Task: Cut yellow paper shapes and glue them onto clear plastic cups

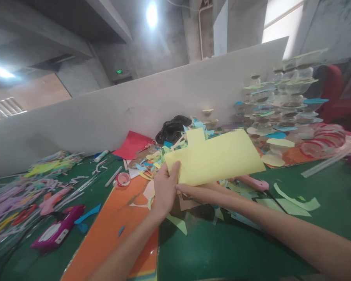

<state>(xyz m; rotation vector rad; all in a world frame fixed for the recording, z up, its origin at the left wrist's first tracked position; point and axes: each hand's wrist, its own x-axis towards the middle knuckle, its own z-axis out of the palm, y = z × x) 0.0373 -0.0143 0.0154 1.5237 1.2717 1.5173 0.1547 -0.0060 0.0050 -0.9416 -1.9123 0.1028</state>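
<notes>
A sheet of pale yellow paper [216, 158], cut with a stepped notch along its top edge, is raised above the work surface. My left hand [164, 191] grips its lower left corner between thumb and fingers. My right hand [193, 190] reaches in from the right and holds the sheet's lower edge, with the fingers stretched along it. Below the hands lies a long orange card [117, 230]. Coloured paper scraps [155, 162] are piled just behind the sheet.
A green mat [222, 249] covers the table, with a pink tool [251, 183] and a magenta tool [57, 232] on it. Red paper [131, 145], a black bag [173, 129] and stacked clear discs [277, 101] lie ahead, before a white partition [134, 105].
</notes>
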